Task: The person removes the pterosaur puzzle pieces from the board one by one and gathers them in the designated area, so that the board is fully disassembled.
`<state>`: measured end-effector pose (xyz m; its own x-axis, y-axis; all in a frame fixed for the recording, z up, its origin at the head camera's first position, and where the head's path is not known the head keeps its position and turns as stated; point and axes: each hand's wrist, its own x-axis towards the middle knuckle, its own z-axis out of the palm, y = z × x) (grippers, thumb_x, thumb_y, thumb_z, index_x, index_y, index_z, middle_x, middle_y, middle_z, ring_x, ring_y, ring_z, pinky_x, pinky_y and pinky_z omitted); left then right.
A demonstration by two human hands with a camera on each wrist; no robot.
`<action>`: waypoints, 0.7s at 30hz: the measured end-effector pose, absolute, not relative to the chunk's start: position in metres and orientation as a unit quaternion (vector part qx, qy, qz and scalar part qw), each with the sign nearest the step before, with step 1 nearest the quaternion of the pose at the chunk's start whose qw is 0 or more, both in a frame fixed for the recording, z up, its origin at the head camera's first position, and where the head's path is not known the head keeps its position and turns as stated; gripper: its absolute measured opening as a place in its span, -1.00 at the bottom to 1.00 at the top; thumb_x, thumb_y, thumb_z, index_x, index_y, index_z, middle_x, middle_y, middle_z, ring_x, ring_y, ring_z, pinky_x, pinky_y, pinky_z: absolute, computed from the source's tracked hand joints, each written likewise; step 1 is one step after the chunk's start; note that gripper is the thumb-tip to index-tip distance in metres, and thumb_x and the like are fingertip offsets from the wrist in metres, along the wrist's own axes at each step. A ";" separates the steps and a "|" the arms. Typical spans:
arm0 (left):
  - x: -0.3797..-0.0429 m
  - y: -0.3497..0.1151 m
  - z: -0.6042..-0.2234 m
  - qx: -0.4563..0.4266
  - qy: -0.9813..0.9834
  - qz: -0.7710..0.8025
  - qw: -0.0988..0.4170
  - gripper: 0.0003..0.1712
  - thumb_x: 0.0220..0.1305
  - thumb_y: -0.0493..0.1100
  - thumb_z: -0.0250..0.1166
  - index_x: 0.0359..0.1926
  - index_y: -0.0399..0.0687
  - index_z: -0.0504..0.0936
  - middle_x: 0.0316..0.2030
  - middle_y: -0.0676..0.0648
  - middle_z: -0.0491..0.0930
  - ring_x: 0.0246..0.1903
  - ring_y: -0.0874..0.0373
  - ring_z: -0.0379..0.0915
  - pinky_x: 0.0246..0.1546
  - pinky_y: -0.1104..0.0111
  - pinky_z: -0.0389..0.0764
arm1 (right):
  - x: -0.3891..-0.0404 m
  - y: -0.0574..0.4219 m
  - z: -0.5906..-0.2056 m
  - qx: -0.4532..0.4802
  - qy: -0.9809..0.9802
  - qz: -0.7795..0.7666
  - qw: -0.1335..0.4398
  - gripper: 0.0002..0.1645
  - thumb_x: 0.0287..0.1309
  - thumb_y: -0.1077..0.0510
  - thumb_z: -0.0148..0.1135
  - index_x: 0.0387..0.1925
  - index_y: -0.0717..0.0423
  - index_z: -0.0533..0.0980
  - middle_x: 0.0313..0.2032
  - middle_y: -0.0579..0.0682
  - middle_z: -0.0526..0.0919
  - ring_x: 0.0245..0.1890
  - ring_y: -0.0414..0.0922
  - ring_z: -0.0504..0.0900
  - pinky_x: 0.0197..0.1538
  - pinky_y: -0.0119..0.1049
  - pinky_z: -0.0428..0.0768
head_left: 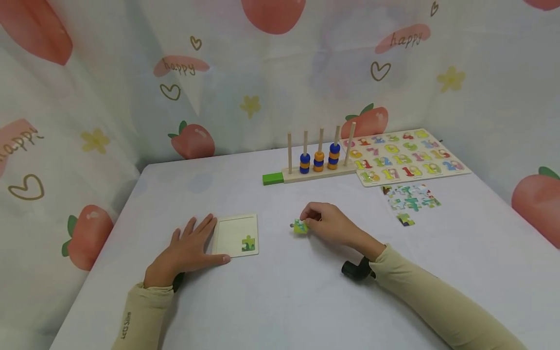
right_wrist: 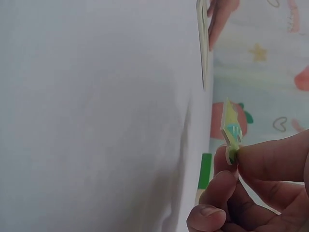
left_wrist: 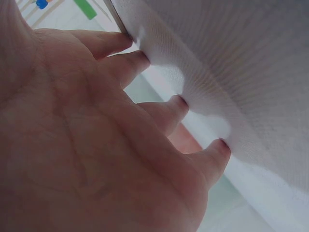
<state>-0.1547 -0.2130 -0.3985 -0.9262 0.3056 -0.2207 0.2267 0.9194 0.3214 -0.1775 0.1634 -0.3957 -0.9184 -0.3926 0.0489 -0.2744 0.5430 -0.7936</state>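
My right hand (head_left: pixel 330 223) pinches a green jigsaw piece (head_left: pixel 299 226) between thumb and fingers; in the right wrist view the piece (right_wrist: pixel 232 126) stands tilted, close over the white table. A square wooden puzzle tray (head_left: pixel 229 236) lies left of it, with one green piece (head_left: pixel 248 243) in its lower right corner. Spread flat, my left hand (head_left: pixel 187 253) rests on the table, its thumb and index fingertips at the tray's left and lower edges. The left wrist view shows the left hand's fingertips (left_wrist: pixel 179 102) pressing on the cloth.
Several loose jigsaw pieces (head_left: pixel 411 199) lie at the right, one green and dark piece (head_left: pixel 405 219) just in front of them. Behind stand a peg abacus (head_left: pixel 321 173) with blue and orange beads, a green block (head_left: pixel 273 179) at its end, and a number board (head_left: pixel 404 155).
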 end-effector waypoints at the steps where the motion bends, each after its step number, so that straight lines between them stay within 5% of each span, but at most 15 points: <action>1: -0.154 -0.213 -0.398 0.138 0.970 0.147 0.134 0.35 0.20 0.43 0.46 0.70 -0.25 0.06 0.68 -0.27 -0.02 0.61 -0.50 -0.27 0.43 -0.51 -0.20 | -0.177 0.166 -0.395 -0.186 0.877 -0.439 0.066 -0.86 0.43 0.35 0.18 -0.13 0.19 0.66 -0.21 -0.01 0.70 -0.19 -0.06 0.57 -0.03 -0.11 0.56; 21: -0.153 -0.214 -0.397 0.139 0.969 0.157 0.135 0.36 0.20 0.43 0.46 0.70 -0.25 0.05 0.69 -0.28 -0.04 0.61 -0.50 -0.29 0.43 -0.51 -0.21 | -0.169 0.219 -0.381 -0.119 0.899 -0.419 0.046 -0.81 0.50 0.32 0.15 -0.05 0.21 0.67 -0.13 0.05 0.73 -0.15 0.00 0.60 -0.07 -0.11 0.57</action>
<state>-0.1526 -0.2138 -0.3969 -0.9253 0.3107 -0.2176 0.2261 0.9123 0.3414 -0.1694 0.2189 -0.3810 -0.9674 -0.2525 0.0178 -0.1762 0.6210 -0.7638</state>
